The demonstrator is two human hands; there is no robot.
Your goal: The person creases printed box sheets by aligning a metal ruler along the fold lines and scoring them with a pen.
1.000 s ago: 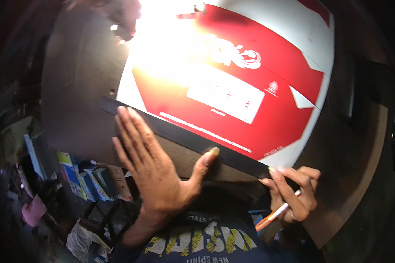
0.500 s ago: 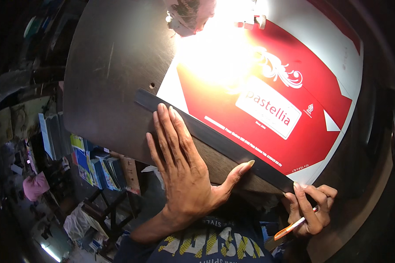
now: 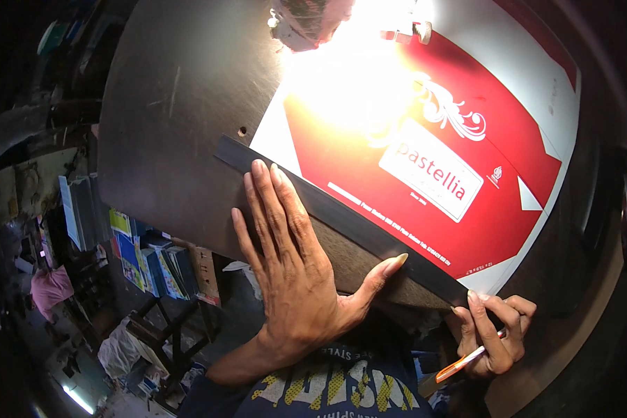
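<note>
Flat and spread, the left hand point(image 3: 289, 279) pins a long black straightedge point(image 3: 341, 221) across the red-and-white printed sheet point(image 3: 460, 160) on the dark board point(image 3: 174, 125). Right hand point(image 3: 494, 334) fingers clench an orange-handled tool point(image 3: 460, 364) at the straightedge's end; its tip is hidden, and glare washes out the sheet's top.

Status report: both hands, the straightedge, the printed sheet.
Left hand flat, pressing black straightedge onto red-and-white printed sheet. Right hand grips orange-handled tool at straightedge's near end. Lamp glare hides sheet's top.
</note>
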